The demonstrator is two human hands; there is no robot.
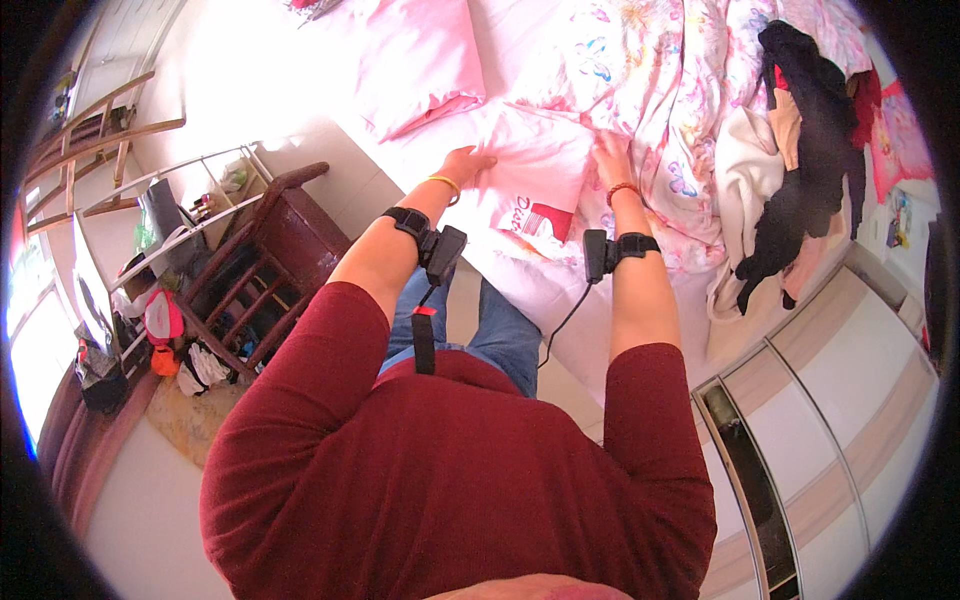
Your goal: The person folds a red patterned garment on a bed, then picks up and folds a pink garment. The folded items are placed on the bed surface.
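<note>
A light pink folded cloth with a red printed patch and lettering lies on the bed in front of me. My left hand is at its left edge, thumb and fingers against the fabric. At the cloth's upper right edge is my right hand, its fingers partly hidden among the folds, so its hold is unclear. Beyond them a pink pillow rests on the bed. A rumpled duvet with butterfly and flower prints spreads beside my right hand.
Black clothing and a cream fleece lie at the bed's right side. A dark wooden chair stands left, near a white-framed shelf. A wardrobe with sliding doors is at lower right.
</note>
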